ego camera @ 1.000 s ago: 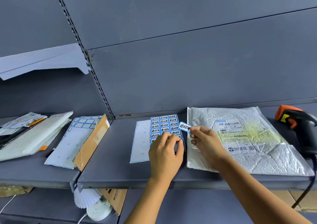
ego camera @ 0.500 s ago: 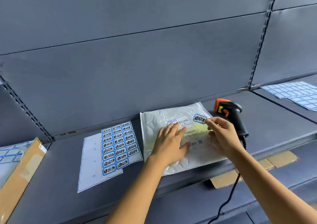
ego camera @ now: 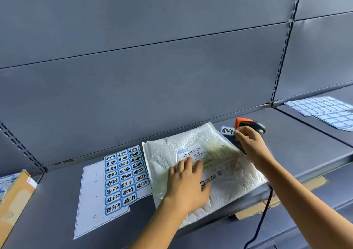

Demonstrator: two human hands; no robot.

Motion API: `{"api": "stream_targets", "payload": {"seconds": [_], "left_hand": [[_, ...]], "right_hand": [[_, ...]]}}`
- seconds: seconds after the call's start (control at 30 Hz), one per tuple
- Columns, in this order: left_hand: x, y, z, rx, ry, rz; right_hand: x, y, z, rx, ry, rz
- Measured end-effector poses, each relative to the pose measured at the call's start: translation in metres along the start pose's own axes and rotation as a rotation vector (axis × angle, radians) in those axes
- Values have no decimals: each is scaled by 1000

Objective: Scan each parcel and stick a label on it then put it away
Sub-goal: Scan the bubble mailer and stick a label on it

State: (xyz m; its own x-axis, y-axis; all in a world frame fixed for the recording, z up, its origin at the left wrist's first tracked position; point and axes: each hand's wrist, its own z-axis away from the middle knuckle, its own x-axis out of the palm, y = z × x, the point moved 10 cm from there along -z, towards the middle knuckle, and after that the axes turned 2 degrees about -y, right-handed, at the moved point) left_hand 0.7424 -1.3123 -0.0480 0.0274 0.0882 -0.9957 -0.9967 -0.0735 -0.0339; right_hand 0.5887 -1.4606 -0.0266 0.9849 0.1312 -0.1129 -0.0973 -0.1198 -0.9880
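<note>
Both forearms enter from the bottom edge, left one angled up-right, right one angled up-left from the lower right corner; left hand (ego camera: 188, 183) lies palm down on the parcel (ego camera: 164, 155), fingers straight and close together, holding nothing, just pressing flat, fingertips touching the lower edge of the shipping label (ego camera: 193, 151) by the barcode; parcel is a white crinkled padded mailer lying flat on the grey shelf (ego camera: 57, 201), its near edge overhanging the shelf's front lip, left edge just beside the label sheet (ego camera: 124, 178), which has 3 columns of blue-edged stickers and a bare peeled strip at left; open shelf surface left of the sheet up to a cardboard box (ego camera: 13, 195) at the frame edge, and more open shelf right of the parcel; black cable (ego camera: 261, 220) hangs down off the front lip under the right forearm; right hand (ego camera: 250, 143) is farther back over the parcel's far right edge, thumb and forefinger pinching 1 label (ego camera: 227, 130) by its right end, other fingers curled; label is in the air just beyond the parcel's far right corner, not touching it, printed face up; scanner (ego camera: 252, 123) with orange head lies right behind the right hand, near the back panel; blank sticker sheets (ego camera: 324, 111) on the next shelf bay, far right
</note>
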Motion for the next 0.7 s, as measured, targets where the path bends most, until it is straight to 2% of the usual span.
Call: {"api": "stream_targets", "payload": {"seconds": [0.07, 0.2, 0.27, 0.37, 0.53, 0.7], "left_hand": [[-15, -1, -8, -12, -1, -10], [-46, -4, -52, -3, 199, 88], [-38, -1, -75, 14, 183, 111], [-13, -9, -96, -62, 127, 114], [-10, -9, -96, -68, 228, 155], [-9, -9, -97, -68, 252, 129]], "right_hand": [[-1, 4, -6, 12, 10, 29], [4, 5, -15, -21, 24, 160], [10, 1, -17, -59, 12, 225], [19, -3, -22, -95, -6, 326], [30, -1, -41, -69, -98, 432], [47, -7, -58, -15, -215, 552]]}}
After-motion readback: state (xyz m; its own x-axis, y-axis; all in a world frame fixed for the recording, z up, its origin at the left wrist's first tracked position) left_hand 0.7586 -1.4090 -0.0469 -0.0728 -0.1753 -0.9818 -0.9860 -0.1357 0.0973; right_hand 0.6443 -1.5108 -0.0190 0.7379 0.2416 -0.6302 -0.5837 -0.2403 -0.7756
